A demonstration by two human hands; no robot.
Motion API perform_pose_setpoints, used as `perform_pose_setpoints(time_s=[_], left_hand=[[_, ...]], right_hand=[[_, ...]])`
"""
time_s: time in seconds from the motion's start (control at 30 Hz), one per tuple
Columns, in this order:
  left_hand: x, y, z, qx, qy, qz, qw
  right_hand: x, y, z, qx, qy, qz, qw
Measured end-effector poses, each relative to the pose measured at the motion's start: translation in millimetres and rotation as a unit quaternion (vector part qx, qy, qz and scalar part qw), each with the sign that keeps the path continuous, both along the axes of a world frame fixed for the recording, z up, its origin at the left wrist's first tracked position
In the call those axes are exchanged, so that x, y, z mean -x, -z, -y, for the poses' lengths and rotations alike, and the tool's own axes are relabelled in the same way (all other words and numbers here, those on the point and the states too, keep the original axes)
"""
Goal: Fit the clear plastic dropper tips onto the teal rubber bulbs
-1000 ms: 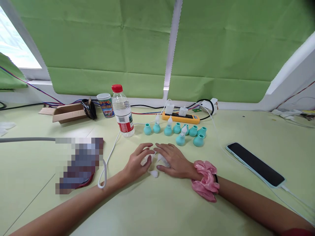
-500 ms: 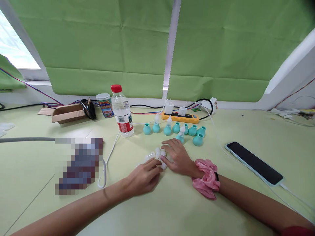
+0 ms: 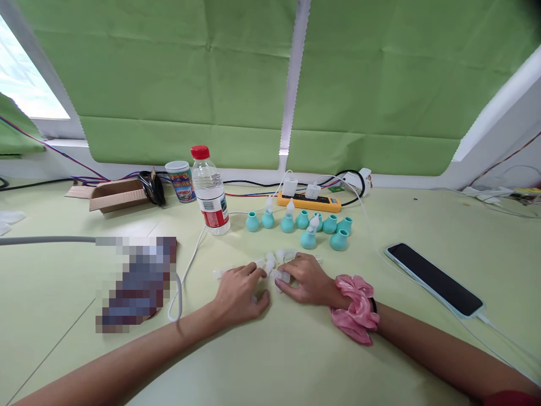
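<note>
My left hand [image 3: 242,292] lies palm down on the pale green table [image 3: 270,361], fingers stretched forward and touching a small heap of white plastic nozzle pieces [image 3: 270,261]. One white piece [image 3: 220,274] sticks out to the left of its fingers. My right hand [image 3: 307,279], with a pink scrunchie [image 3: 354,309] on the wrist, is closed in a pinch on a white nozzle piece [image 3: 281,276]. Several teal rubber bulbs [image 3: 303,226] stand in a cluster just beyond the hands, a few with white tips fitted.
A water bottle with a red cap [image 3: 209,192] and a printed can [image 3: 181,180] stand at the back left beside a cardboard box [image 3: 114,194]. An orange power strip [image 3: 308,202] with chargers lies behind the bulbs. At right lies a phone [image 3: 433,280] on a cable. A blurred object [image 3: 137,282] lies at left.
Both hands have drawn back toward me, raking the white pieces together. My left hand moved from beside the pile to below it, and my right hand closed on one piece.
</note>
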State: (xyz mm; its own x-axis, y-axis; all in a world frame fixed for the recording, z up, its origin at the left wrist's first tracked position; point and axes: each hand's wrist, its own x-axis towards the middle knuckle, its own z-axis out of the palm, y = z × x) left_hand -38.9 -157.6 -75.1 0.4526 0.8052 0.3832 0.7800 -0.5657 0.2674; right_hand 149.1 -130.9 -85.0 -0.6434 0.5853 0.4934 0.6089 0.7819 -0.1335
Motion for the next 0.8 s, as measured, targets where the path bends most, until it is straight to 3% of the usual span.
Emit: perform_pose_setpoints(time_s=[0.07,0.2,0.33,0.5,0.8], left_hand=[[-0.7,0.5,-0.2,0.018,-0.023,-0.034,0.999],[0.6,1.9,-3.9,0.02,-0.013,-0.009,1.0],[3.8,2.3,-6.7,-0.026,0.04,0.105,0.993],[4.4,-0.2,-6.5,-0.071,0.137,0.244,0.957],[6.9,1.6,-8.1,-0.006,0.098,0.305,0.947]], right_hand=[[0.5,-0.3,-0.1,0.002,-0.006,-0.02,1.0],[2.9,-3.6,2.1,0.0,0.005,-0.067,0.998],[5.2,-4.3,5.8,0.017,0.015,-0.067,0.997],[7.1,-1.7,5.7,0.035,0.069,-0.055,0.995],[6.0,-0.5,3.7,0.009,-0.067,-0.126,0.99]])
